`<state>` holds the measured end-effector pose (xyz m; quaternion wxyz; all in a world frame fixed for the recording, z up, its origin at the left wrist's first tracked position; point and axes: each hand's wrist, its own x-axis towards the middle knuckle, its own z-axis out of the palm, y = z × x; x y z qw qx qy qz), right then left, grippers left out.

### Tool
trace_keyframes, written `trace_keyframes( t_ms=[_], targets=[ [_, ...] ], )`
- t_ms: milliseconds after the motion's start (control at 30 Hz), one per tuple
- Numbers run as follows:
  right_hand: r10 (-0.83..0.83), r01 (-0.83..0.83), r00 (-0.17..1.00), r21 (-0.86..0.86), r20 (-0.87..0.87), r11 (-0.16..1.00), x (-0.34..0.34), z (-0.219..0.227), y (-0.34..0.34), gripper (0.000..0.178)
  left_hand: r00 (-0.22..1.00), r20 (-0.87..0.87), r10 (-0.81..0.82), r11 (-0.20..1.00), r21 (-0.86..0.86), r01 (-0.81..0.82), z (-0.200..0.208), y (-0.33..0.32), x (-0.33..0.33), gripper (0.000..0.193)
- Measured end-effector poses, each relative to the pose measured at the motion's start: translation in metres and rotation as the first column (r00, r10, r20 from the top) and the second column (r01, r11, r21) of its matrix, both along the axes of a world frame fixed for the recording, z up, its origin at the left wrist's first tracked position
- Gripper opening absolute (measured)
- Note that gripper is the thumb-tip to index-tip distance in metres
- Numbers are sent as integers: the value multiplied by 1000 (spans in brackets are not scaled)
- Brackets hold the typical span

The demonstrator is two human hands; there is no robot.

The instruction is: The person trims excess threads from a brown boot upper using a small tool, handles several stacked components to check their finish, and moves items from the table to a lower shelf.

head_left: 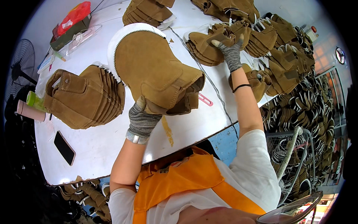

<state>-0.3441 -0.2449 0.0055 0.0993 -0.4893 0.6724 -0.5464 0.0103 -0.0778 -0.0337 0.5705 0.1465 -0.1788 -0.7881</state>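
Note:
A brown suede-like boot upper (149, 56) with a white zigzag-stitched edge hangs above the white table. My left hand (143, 120), in a grey knit glove, is closed on its lower edge, thumb in front and the other fingers partly hidden. Farther right, my right hand (232, 56), gloved alike, reaches to a pile of similar uppers (203, 48). Its thumb and forefinger are on either side of a brown upper at the pile's top. Left of the held piece stands another stack of uppers (84, 97), nested together.
On the white table (100, 151) lie a black phone (64, 148) and a pink slotted strip (205, 99). A dark cable (212, 84) crosses it. Bottles (31, 110), a box with a red bag (72, 30) and a fan (20, 67) are at left. More uppers fill racks at right.

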Motion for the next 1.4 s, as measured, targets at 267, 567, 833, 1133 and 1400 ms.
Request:
trace_keyframes(
  t_ms=[267,567,833,1133,1400],
  targets=[
    [152,-161,968,32,201,986,13,7,12,101,1000,-4,3,1000,-28,-3,-6,-2,7,63],
    [185,-133,960,-237,211,962,13,-21,33,93,999,3,51,998,-28,-51,3,-8,7,78],
    [277,-259,930,-106,242,960,5,-21,66,103,1000,-10,29,998,-48,-30,-2,-11,7,77],
    [302,-286,936,-106,179,952,-1,-20,57,100,991,-131,-29,998,-51,23,-12,-16,6,73],
    [269,-262,944,-58,194,963,-3,-28,55,101,997,-74,1,999,-52,-5,-8,-12,7,69]
  ],
)
